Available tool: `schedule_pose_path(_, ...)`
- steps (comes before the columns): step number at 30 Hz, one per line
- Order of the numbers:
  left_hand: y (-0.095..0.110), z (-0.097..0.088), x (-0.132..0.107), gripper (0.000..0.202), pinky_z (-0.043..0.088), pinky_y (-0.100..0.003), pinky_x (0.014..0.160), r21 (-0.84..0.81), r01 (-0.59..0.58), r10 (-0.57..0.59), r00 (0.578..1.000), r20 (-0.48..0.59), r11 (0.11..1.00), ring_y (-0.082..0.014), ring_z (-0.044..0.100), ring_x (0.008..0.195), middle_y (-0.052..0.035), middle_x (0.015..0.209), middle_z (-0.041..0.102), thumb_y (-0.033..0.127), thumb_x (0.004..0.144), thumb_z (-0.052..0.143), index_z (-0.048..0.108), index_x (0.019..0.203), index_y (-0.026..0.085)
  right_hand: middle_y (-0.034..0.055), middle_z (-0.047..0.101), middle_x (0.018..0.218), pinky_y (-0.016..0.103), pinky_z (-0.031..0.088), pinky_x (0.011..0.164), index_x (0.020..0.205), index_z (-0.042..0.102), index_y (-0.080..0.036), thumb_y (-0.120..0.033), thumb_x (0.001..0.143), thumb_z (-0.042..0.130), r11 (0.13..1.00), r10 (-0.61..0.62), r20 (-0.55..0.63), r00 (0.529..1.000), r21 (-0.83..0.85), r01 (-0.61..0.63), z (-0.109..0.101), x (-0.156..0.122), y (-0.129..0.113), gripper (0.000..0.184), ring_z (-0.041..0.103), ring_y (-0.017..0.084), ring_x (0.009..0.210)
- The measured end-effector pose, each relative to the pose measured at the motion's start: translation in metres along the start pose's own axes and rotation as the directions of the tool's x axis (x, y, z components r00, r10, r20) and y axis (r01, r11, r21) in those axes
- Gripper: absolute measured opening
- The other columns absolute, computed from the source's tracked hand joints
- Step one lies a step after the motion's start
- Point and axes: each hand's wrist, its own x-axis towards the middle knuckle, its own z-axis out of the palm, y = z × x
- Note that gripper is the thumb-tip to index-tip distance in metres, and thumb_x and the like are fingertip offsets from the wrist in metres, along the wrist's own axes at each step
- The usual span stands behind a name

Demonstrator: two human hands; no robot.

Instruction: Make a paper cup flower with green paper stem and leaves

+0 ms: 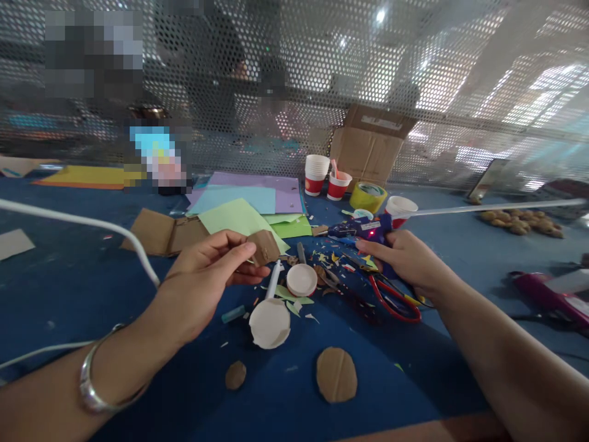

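pinching cardboard (267,247) by its left edge, the left hand (216,264) had most of it jutting right past the thumb tip (249,248). right hand (409,261) gripped the glue gun (380,226), some fingers hidden; nozzle (323,231) pointed left, apart from the cardboard.

Out from the picture's centre, the left forearm (133,356) is cut off at 8 o'clock, the right forearm (497,337) at 4. The left hand (214,261) covers one end of a cardboard piece (267,247); the right hand (405,255) hides the grip of a glue gun (352,227), its label too small to read. At 3, a brown heap (519,221) is too blurred to identify; just past it, the right edge crops a magenta tool (547,298). Toward 10, mosaic blocks (94,55) mask the background; at 12, shapes behind the perforated screen (304,116) are indistinct.
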Motion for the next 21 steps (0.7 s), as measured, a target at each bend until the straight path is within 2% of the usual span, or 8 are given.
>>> schedule_pose_path(3, -0.003, -0.002, -0.001, 0.02, 0.064, -0.02, 0.067, -0.003, -0.01, 0.011, 0.999, 0.044, 1.0, -0.0151, 0.076, 0.072, -0.0005, 0.078, 0.074, 0.036, 0.084, 0.082, 0.071, 0.083, 0.019, 0.0034, 0.059, 0.057, 0.027, 0.036, 0.049, 0.063, 0.06, -0.018, -0.07, 0.08, 0.07, 0.999, 0.022, -0.009, 1.0, -0.03, -0.023, 0.003, 0.011, 0.007, 0.056, 0.05, 0.015, 0.052)
schedule_pose_path(6, -0.003, -0.004, -0.002, 0.02, 0.064, -0.019, 0.066, -0.012, -0.004, 0.005, 0.998, 0.065, 1.0, -0.0142, 0.075, 0.071, -0.0003, 0.079, 0.074, 0.036, 0.085, 0.082, 0.072, 0.083, 0.02, 0.0028, 0.058, 0.055, 0.028, 0.036, 0.051, 0.065, 0.064, -0.017, -0.068, 0.083, 0.069, 0.996, 0.021, -0.029, 0.999, -0.088, -0.023, 0.005, 0.017, 0.012, 0.053, 0.05, 0.016, 0.053)
schedule_pose_path(13, -0.002, -0.007, -0.003, 0.021, 0.064, -0.019, 0.066, 0.008, 0.012, -0.013, 0.993, 0.116, 1.0, -0.0141, 0.075, 0.071, 0.0008, 0.078, 0.072, 0.038, 0.085, 0.082, 0.072, 0.083, 0.02, 0.0019, 0.05, 0.053, 0.03, 0.029, 0.055, 0.052, 0.053, -0.019, -0.068, 0.088, 0.063, 0.937, 0.0, -0.057, 0.998, -0.349, -0.02, 0.0, 0.023, 0.014, 0.062, 0.044, 0.015, 0.053)
schedule_pose_path(15, -0.001, -0.007, -0.005, 0.022, 0.064, -0.019, 0.067, 0.016, 0.01, -0.011, 0.993, 0.118, 1.0, -0.0138, 0.075, 0.07, 0.0011, 0.078, 0.071, 0.038, 0.086, 0.082, 0.072, 0.082, 0.019, 0.0032, 0.054, 0.057, 0.031, 0.026, 0.056, 0.057, 0.058, -0.019, -0.066, 0.087, 0.066, 0.901, -0.009, -0.102, 0.995, -0.431, -0.036, -0.002, 0.018, 0.009, 0.056, 0.044, 0.016, 0.056)
schedule_pose_path(17, 0.0, -0.006, -0.006, 0.022, 0.064, -0.019, 0.066, 0.023, 0.012, -0.015, 0.994, 0.11, 1.0, -0.0138, 0.075, 0.07, 0.001, 0.077, 0.07, 0.038, 0.085, 0.082, 0.071, 0.081, 0.019, 0.005, 0.062, 0.071, 0.031, 0.023, 0.058, 0.071, 0.067, -0.02, -0.06, 0.088, 0.068, 0.87, -0.091, -0.199, 0.976, -0.493, -0.02, 0.0, 0.007, 0.002, 0.043, 0.048, 0.018, 0.063)
schedule_pose_path(19, 0.001, -0.004, -0.008, 0.023, 0.064, -0.019, 0.065, 0.031, 0.018, -0.021, 0.994, 0.104, 0.999, -0.0142, 0.074, 0.069, 0.0005, 0.075, 0.07, 0.039, 0.084, 0.082, 0.071, 0.081, 0.019, 0.0053, 0.067, 0.082, 0.03, 0.028, 0.06, 0.081, 0.07, -0.02, -0.056, 0.093, 0.067, 0.822, -0.386, -0.274, 0.881, -0.535, 0.194, 0.007, -0.008, -0.007, 0.038, 0.055, 0.018, 0.07)
schedule_pose_path(20, 0.002, -0.003, -0.008, 0.024, 0.063, -0.018, 0.064, 0.037, 0.022, -0.025, 0.994, 0.103, 0.999, -0.0143, 0.074, 0.069, -0.0001, 0.076, 0.07, 0.039, 0.083, 0.083, 0.071, 0.081, 0.019, 0.0049, 0.068, 0.084, 0.03, 0.034, 0.063, 0.084, 0.07, -0.02, -0.049, 0.094, 0.067, 0.791, -0.511, -0.214, 0.832, -0.495, 0.358, 0.013, -0.016, -0.011, 0.031, 0.058, 0.018, 0.073)
schedule_pose_path(21, 0.001, -0.003, -0.008, 0.024, 0.063, -0.018, 0.064, 0.042, 0.024, -0.028, 0.994, 0.103, 0.999, -0.0144, 0.074, 0.069, -0.0006, 0.076, 0.07, 0.04, 0.083, 0.083, 0.071, 0.081, 0.018, 0.0048, 0.069, 0.088, 0.03, 0.041, 0.068, 0.089, 0.071, -0.02, -0.042, 0.098, 0.066, 0.749, -0.603, -0.099, 0.791, -0.411, 0.519, 0.019, -0.024, -0.015, 0.024, 0.061, 0.017, 0.077)
